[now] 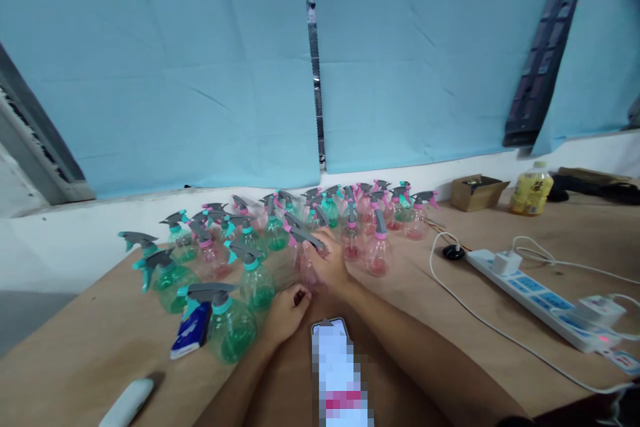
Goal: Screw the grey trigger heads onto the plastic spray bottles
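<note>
My right hand (327,259) is closed around the neck of a spray bottle with a grey and pink trigger head (306,236); my fingers hide part of its clear body. Loosely curled, my left hand (289,310) rests on the table just in front of that bottle, and I see nothing in it. Beside my left hand stands a round spray bottle with green liquid (257,287), and a larger-looking green one (233,330) is nearer to me. To the right of my right hand are pink spray bottles (379,255) holding a little red liquid.
Several more green and pink spray bottles crowd the table (400,320) towards the wall. A phone (335,363) lies before me, a blue packet (191,333) at left. On the right are a power strip (535,300), cables, a cardboard box (477,193) and a yellow drink bottle (531,192).
</note>
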Action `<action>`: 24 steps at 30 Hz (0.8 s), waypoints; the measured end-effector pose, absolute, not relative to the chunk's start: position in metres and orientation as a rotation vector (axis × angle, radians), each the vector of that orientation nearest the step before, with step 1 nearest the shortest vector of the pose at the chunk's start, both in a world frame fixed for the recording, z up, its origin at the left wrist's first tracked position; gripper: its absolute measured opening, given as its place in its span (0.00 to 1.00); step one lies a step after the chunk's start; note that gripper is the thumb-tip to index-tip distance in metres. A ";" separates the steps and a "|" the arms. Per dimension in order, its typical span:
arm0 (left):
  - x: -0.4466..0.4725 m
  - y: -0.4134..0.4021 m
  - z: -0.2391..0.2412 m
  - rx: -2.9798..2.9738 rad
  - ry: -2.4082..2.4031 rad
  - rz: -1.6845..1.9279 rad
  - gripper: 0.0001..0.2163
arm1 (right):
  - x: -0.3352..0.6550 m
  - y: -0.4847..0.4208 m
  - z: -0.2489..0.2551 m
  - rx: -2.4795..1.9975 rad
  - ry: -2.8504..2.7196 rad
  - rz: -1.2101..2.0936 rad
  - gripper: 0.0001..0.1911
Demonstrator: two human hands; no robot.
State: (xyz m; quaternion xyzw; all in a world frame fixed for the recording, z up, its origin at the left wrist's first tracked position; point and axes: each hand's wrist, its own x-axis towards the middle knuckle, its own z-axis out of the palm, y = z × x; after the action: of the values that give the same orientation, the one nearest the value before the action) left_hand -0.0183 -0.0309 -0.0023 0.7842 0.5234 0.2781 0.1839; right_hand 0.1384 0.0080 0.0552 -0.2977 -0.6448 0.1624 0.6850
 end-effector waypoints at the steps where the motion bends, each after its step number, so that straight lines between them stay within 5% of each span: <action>1: -0.019 -0.030 -0.003 2.212 1.472 0.780 0.10 | 0.137 0.005 0.062 -0.658 -1.431 0.344 0.09; 12: -0.018 -0.028 -0.006 2.255 1.467 0.778 0.11 | 0.100 0.027 0.121 -0.569 -1.445 0.192 0.15; 24: -0.018 -0.032 -0.004 2.226 1.440 0.799 0.11 | 0.050 0.070 0.090 -0.871 -1.792 0.249 0.11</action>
State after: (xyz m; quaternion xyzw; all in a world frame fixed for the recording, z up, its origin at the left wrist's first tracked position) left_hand -0.0175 -0.0321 -0.0037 0.7899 0.5112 0.2837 0.1850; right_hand 0.0498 0.0704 0.0898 -0.3661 -0.7527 0.1045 0.5371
